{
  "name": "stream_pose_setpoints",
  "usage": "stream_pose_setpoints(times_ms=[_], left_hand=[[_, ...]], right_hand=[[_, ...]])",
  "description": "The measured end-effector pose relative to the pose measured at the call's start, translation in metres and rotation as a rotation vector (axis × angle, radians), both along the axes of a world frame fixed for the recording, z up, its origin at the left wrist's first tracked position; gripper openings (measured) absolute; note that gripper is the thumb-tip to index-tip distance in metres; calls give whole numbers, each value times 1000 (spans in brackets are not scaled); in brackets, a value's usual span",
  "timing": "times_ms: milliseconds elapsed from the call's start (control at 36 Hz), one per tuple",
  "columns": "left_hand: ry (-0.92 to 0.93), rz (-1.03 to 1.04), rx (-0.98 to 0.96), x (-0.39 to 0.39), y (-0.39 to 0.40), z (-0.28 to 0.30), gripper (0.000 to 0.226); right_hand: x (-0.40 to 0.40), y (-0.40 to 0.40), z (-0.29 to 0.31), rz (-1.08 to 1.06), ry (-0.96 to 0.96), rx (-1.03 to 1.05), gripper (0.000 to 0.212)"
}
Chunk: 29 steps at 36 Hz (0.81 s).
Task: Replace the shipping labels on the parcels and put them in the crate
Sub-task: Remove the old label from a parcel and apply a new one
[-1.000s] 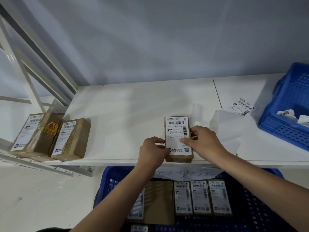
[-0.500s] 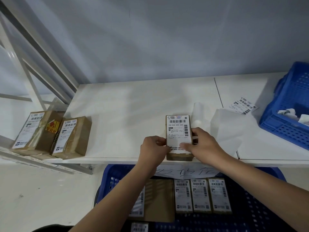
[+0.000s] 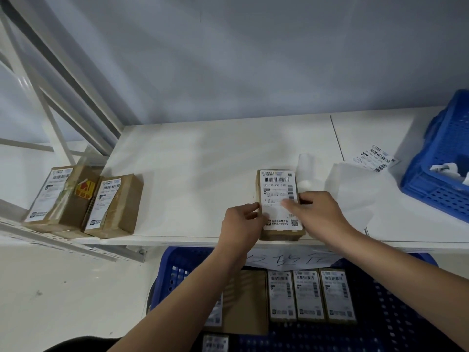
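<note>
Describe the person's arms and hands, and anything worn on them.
Both forearms are bare as far as the frame shows: no sleeves or gloves. The left hand and right hand carry no visible rings, watch or wristband. A dark patch by the lower frame edge, beside the left arm, may be clothing; it cannot be made out.

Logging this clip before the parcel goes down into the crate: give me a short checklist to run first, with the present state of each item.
1. New label lies flat on the parcel: ok where visible; the part under the fingers cannot be told.
2. Label sits square, inside the parcel's top: ok.
3. Parcel is steadied: ok, left hand grips its left edge, right hand presses on the label.
4. Old label removed underneath: cannot tell.
5. Room in the lower crate: ok, bare floor shows right of the three labelled parcels.
6. Backing paper out of the way: ok, it lies right of the parcel.
</note>
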<state>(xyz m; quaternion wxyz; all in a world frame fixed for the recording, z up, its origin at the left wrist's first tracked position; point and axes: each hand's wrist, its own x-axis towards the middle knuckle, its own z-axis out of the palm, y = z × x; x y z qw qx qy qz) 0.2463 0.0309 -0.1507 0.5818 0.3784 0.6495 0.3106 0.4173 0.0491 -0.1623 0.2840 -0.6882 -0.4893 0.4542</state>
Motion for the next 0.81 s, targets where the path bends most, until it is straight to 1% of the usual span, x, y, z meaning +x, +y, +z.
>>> stream_pose_setpoints(times_ms=[56, 83, 167, 222, 250, 333, 417, 500, 611, 694, 806], left_hand=[[-47, 34, 40, -2, 0, 9, 31], [-89, 45, 55, -4, -1, 16, 30], [-203, 22, 76, -6, -2, 34, 44], [-214, -13, 94, -5, -7, 41, 50], [-210, -26, 101, -4, -9, 43, 51], [-211, -51, 119, -5, -16, 49, 49], [-241, -90, 107, -8, -24, 58, 47], [-256, -132, 93, -8, -34, 67, 46], [-293, -179, 81, -5, -45, 74, 61], [-212, -214, 129, -2, -48, 74, 75], [-120, -253, 194, -5, -49, 70, 79]], right_hand=[[2, -2, 7, -50, 80, 58, 25], [4, -1, 12, -63, 109, 86, 27], [7, -2, 31, -43, 164, 116, 33], [6, -9, 44, -10, 213, 96, 31], [8, -14, 48, 15, 238, 72, 34], [19, -30, 59, 135, 237, -19, 56], [29, -48, 69, 150, 259, -77, 74], [30, -68, 79, 102, 296, -53, 72], [30, -98, 87, 31, 306, -19, 74], [33, -118, 90, 13, 281, 0, 78], [37, -129, 84, 9, 293, -26, 77]])
